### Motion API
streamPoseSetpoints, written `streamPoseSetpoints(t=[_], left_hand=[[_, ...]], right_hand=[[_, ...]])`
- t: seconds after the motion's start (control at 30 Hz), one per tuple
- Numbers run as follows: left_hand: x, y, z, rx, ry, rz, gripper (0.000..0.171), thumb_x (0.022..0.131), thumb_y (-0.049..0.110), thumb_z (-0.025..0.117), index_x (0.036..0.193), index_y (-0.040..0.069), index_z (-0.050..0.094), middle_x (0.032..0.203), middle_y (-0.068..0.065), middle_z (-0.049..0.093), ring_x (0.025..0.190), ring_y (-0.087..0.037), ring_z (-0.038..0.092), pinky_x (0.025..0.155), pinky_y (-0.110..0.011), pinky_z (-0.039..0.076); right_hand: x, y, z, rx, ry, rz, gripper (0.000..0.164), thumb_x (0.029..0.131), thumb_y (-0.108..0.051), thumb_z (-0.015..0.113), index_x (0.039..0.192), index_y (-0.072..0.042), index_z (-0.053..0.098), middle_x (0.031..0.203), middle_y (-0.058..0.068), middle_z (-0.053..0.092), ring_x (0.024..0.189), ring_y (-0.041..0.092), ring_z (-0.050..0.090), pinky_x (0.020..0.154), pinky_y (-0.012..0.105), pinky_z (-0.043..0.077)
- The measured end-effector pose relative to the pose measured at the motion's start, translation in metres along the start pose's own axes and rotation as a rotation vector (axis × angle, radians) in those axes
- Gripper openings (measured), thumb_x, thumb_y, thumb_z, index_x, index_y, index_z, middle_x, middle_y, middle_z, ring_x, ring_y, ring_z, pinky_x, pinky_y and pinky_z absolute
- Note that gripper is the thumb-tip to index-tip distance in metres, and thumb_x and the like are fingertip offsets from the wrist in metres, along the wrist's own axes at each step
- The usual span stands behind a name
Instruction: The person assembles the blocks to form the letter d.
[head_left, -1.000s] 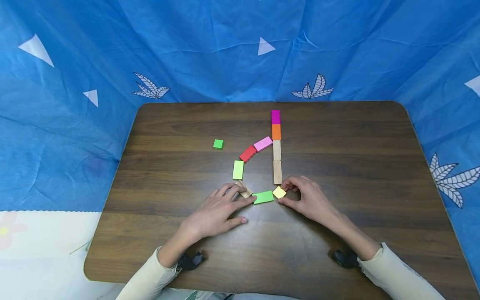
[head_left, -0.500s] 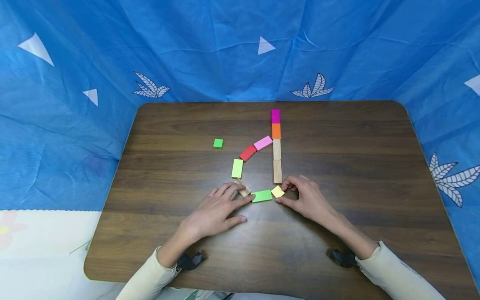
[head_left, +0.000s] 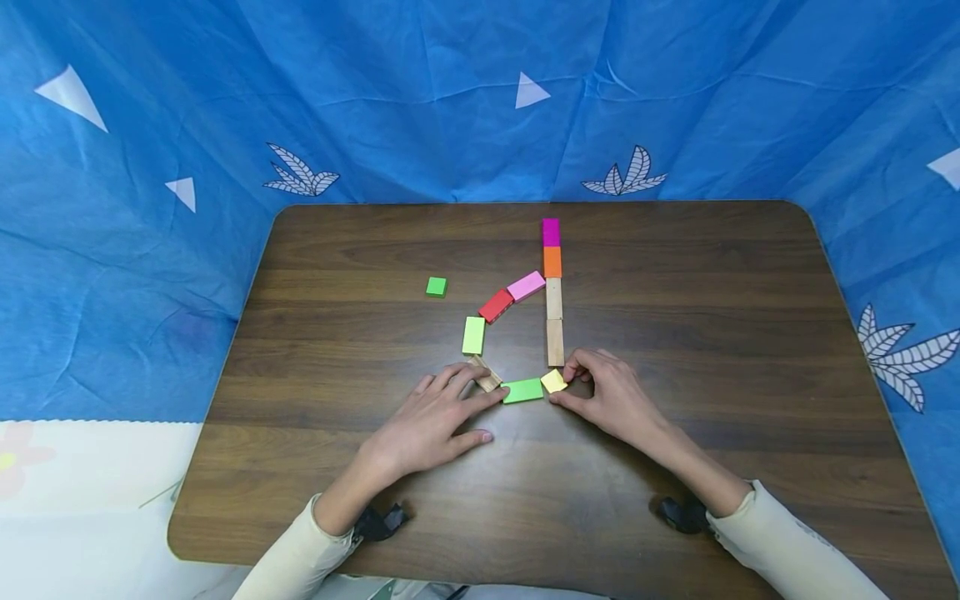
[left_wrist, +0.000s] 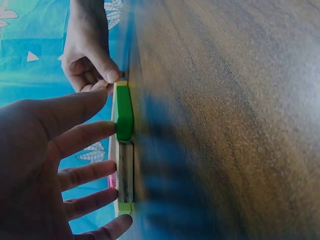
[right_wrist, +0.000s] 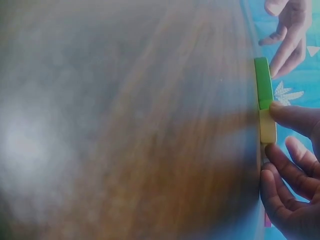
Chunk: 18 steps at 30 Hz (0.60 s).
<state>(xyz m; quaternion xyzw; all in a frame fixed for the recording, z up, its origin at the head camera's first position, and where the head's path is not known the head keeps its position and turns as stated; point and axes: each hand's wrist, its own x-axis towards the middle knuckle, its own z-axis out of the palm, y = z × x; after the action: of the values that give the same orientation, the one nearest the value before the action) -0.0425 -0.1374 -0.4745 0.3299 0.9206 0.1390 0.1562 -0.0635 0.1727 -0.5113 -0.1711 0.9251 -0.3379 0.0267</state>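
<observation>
In the head view, my right hand (head_left: pixel 618 404) pinches a small yellow block (head_left: pixel 553 382) between thumb and fingers. The yellow block meets the right end of a green block (head_left: pixel 523 391); the right wrist view shows the two end to end. My left hand (head_left: pixel 438 421) lies with fairly straight, spread fingers. Its index fingertip touches the green block, and other fingers rest at a plain wooden block (left_wrist: pixel 125 172), partly covered in the head view. A light green block (head_left: pixel 473 336) stands just beyond that wooden one.
A red block (head_left: pixel 496 306) and a pink block (head_left: pixel 527 286) carry the curve to a straight column: magenta (head_left: pixel 551 232), orange (head_left: pixel 552 262) and two plain wooden blocks (head_left: pixel 554 342). A small green block (head_left: pixel 437 287) lies apart at left. Blue cloth (head_left: pixel 465 125) hangs behind the brown table (head_left: pixel 712 333).
My right hand has moved slightly left with the yellow block. The green, wooden and light green blocks have shifted a little left and away. My left hand stays nearly in place.
</observation>
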Motion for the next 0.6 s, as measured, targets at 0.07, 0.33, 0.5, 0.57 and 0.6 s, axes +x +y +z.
streamPoseSetpoints(t=[0.07, 0.33, 0.5, 0.57, 0.6], left_hand=[[-0.0001, -0.0001, 0.0004, 0.001, 0.006, -0.001, 0.064, 0.103, 0.053, 0.068, 0.162, 0.038, 0.049, 0.168, -0.001, 0.043, 0.158, -0.028, 0.038, 0.117, -0.058, 0.043], [-0.0007, 0.0004, 0.0004, 0.004, 0.021, -0.01, 0.063, 0.103, 0.052, 0.07, 0.161, 0.037, 0.051, 0.167, -0.002, 0.044, 0.155, -0.03, 0.041, 0.116, -0.058, 0.043], [0.0, 0.0006, 0.0009, 0.008, 0.013, -0.021, 0.063, 0.103, 0.053, 0.069, 0.161, 0.037, 0.051, 0.167, -0.002, 0.044, 0.155, -0.03, 0.04, 0.118, -0.059, 0.042], [0.0002, 0.0005, 0.0011, 0.009, 0.014, -0.024, 0.063, 0.103, 0.053, 0.069, 0.161, 0.038, 0.051, 0.167, -0.002, 0.043, 0.155, -0.03, 0.04, 0.118, -0.059, 0.043], [0.0002, 0.0004, 0.0013, 0.009, 0.015, -0.024, 0.063, 0.103, 0.053, 0.069, 0.161, 0.038, 0.051, 0.167, -0.002, 0.043, 0.155, -0.03, 0.04, 0.117, -0.058, 0.043]], right_hand=[[0.0, -0.0004, 0.0007, -0.001, 0.003, 0.001, 0.037, 0.08, -0.03, 0.098, 0.094, -0.019, 0.066, 0.089, -0.004, 0.068, 0.082, 0.015, 0.057, 0.074, 0.029, 0.044], [0.0013, -0.0019, 0.0021, -0.007, 0.007, 0.013, 0.036, 0.08, -0.031, 0.097, 0.094, -0.018, 0.067, 0.089, -0.003, 0.069, 0.082, 0.016, 0.056, 0.074, 0.029, 0.043], [0.0028, -0.0026, 0.0015, -0.003, -0.007, 0.036, 0.035, 0.082, -0.03, 0.096, 0.095, -0.017, 0.068, 0.09, -0.003, 0.069, 0.083, 0.016, 0.057, 0.075, 0.03, 0.043], [0.0032, -0.0028, 0.0014, -0.002, -0.009, 0.039, 0.034, 0.082, -0.03, 0.097, 0.096, -0.017, 0.068, 0.09, -0.003, 0.069, 0.084, 0.016, 0.057, 0.075, 0.03, 0.043], [0.0034, -0.003, 0.0014, -0.002, -0.009, 0.04, 0.035, 0.082, -0.03, 0.097, 0.096, -0.017, 0.068, 0.09, -0.003, 0.069, 0.084, 0.016, 0.057, 0.075, 0.03, 0.043]])
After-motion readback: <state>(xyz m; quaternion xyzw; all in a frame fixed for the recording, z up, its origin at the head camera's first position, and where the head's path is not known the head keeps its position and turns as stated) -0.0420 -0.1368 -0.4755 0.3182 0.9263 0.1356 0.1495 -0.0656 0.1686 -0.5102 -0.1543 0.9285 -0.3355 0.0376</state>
